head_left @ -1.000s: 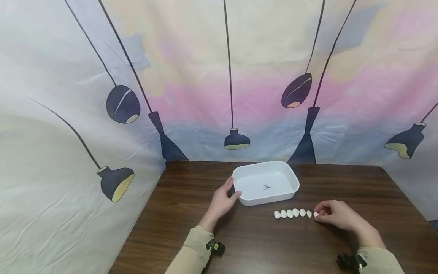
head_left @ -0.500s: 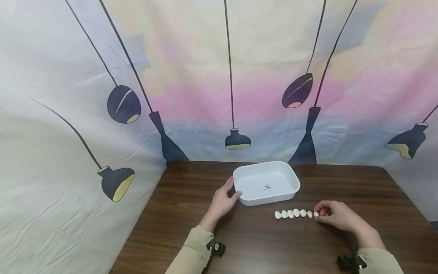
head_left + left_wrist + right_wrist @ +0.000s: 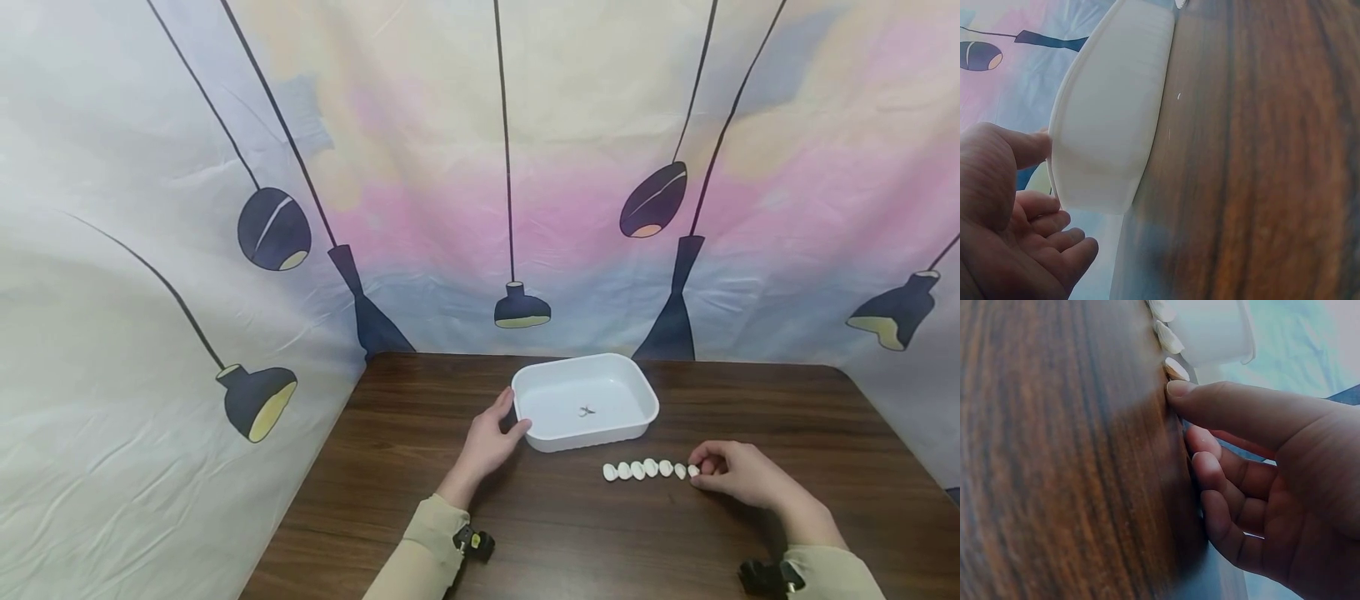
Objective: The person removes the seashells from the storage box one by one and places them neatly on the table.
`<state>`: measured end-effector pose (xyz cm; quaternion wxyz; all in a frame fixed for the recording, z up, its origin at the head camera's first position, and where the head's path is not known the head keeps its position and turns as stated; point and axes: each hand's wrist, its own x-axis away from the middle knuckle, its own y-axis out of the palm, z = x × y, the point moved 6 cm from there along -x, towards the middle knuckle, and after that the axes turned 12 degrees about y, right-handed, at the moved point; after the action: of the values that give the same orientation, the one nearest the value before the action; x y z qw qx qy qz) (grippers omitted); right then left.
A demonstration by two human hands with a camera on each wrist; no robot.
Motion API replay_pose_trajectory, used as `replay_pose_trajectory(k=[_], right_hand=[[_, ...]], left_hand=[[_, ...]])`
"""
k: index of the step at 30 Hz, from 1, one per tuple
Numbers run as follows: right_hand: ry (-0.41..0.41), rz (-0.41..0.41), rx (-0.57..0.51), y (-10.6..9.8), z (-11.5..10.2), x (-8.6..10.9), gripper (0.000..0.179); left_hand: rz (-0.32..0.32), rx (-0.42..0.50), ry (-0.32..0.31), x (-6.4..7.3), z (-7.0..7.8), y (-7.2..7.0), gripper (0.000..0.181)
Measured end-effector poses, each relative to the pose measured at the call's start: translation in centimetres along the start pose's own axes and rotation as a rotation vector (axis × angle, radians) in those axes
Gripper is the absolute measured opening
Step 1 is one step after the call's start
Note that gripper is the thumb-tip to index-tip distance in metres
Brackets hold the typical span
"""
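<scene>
Several small white shells [image 3: 651, 467] lie in a row on the brown wooden table. My right hand [image 3: 738, 471] is at the row's right end, with thumb and forefinger on the last shell [image 3: 693, 471]. In the right wrist view, the thumb tip is right at this shell [image 3: 1177, 369] and the other fingers curl loosely near the tabletop. My left hand [image 3: 487, 442] grips the left end of a white rectangular tray [image 3: 592, 437], thumb at its near corner. The left wrist view shows the tray's outer wall [image 3: 1110, 119], with fingertips at its rim.
The tray stands behind the row of shells, with a small dark mark [image 3: 586, 411] on its floor. A wall cloth [image 3: 450, 167] printed with hanging lamps rises behind the table [image 3: 570, 533]. Black wrist cameras are strapped over both sleeves.
</scene>
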<state>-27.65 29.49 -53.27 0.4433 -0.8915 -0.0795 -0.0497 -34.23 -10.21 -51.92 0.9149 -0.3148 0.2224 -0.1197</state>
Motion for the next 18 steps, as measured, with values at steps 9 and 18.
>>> replay_pose_trajectory(k=[9,18], right_hand=[[-0.017,0.006,-0.004,-0.23,-0.25,0.03,0.021],[-0.016,0.004,-0.011,-0.12,-0.25,0.25,0.022]], left_hand=[[0.007,0.012,0.006,-0.24,0.17,-0.1,0.07],[-0.001,0.004,-0.002,-0.03,0.09,0.04,0.069]])
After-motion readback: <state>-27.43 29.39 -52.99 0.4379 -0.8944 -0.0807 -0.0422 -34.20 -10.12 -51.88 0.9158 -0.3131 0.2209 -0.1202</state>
